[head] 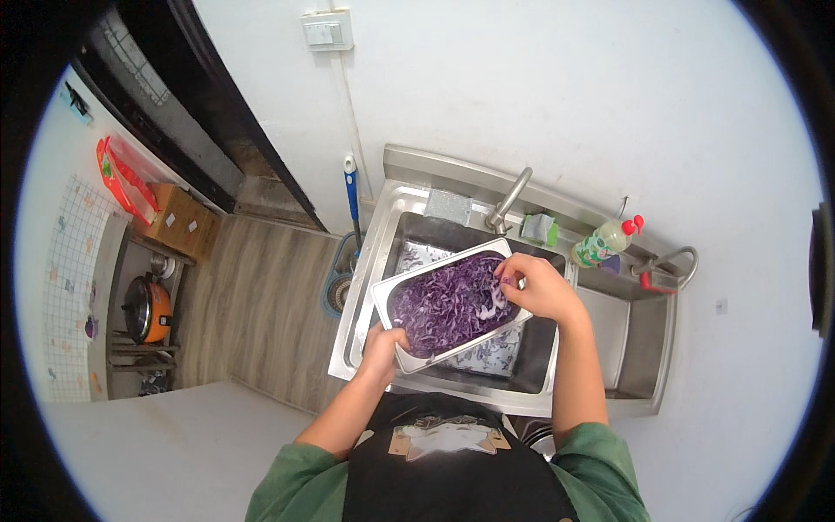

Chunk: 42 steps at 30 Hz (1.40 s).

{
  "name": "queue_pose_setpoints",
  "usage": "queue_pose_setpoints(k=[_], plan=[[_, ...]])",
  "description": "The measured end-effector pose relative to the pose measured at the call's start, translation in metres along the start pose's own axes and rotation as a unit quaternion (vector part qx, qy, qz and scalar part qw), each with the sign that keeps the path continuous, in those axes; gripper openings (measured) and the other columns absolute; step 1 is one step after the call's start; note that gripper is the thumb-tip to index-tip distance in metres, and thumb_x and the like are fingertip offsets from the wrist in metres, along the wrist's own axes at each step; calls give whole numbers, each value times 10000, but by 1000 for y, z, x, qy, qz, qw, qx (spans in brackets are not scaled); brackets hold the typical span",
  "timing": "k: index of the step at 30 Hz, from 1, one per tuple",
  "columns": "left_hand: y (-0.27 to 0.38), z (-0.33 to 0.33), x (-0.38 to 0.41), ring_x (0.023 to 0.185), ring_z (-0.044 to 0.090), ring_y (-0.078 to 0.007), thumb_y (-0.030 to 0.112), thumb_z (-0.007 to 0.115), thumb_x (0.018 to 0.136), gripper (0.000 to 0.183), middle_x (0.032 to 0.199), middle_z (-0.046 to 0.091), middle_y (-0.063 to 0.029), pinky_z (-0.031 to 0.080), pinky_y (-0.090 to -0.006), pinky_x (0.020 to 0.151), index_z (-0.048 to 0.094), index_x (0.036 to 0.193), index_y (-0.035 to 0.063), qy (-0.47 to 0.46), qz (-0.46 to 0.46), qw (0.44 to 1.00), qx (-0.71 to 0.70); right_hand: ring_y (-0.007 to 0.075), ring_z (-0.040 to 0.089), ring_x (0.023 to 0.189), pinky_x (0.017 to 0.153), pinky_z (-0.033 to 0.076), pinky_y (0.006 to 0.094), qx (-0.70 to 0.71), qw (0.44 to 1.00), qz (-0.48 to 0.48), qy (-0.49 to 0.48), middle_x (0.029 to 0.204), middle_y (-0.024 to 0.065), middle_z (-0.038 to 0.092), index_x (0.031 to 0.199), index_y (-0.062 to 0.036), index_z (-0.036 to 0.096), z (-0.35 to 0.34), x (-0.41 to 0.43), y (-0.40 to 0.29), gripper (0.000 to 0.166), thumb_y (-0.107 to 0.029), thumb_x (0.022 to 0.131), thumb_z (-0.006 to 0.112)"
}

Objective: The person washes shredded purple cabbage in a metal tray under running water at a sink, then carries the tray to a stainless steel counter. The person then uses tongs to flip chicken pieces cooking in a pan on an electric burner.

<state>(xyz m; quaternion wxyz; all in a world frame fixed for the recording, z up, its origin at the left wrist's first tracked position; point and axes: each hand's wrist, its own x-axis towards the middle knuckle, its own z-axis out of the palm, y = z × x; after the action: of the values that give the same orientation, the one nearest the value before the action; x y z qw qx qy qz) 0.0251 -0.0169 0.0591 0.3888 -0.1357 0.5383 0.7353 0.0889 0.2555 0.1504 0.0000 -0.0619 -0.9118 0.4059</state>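
Note:
A rectangular stainless steel pan (385,308), tilted across the view, is over the left sink basin. Shredded purple cabbage (450,300) fills most of it, with a few whitish pieces near the right end. My left hand (383,349) grips the pan's lower left corner, thumb over the rim. Above the pan's right end is my right hand (538,287), its fingertips pinched on a bit of purple cabbage. Under the pan, the sink basin (538,375) has scattered shreds on its bottom; the pan hides its middle.
Behind the basin stands a faucet (511,199), with a grey cloth (449,206) and a green-grey sponge (540,230) beside it. A soap bottle (601,244) is further right, near a second basin (607,333) and faucet (672,261). A mop (351,196) leans left of the sink.

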Motion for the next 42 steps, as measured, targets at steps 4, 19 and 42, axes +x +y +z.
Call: queue_pose_setpoints(k=[4,19,42], plan=[[-3,-4,1,750,542,-207,-22,493,550,408,829,577,-89,439,-292,687,551,953,-52,-5,3,1000,7,80,550,724,615,485,241,123,992,22,3,945,66,650,796,-21,531,-7,-9,-11,80,-10,786,610],[-1,-2,1,743,549,-198,-40,478,559,397,830,572,-79,439,-288,676,552,949,-40,1,-9,1000,5,292,565,1001,845,483,385,-133,990,-29,-27,1081,83,564,1037,-69,625,28,-26,-1,354,-60,687,683],[4,1,-3,706,547,-189,-42,478,558,371,800,568,-80,442,-275,642,551,921,-51,-11,-2,1000,7,322,601,878,753,483,403,-124,991,37,-45,886,122,623,898,-39,603,26,-13,15,209,-77,712,692]])
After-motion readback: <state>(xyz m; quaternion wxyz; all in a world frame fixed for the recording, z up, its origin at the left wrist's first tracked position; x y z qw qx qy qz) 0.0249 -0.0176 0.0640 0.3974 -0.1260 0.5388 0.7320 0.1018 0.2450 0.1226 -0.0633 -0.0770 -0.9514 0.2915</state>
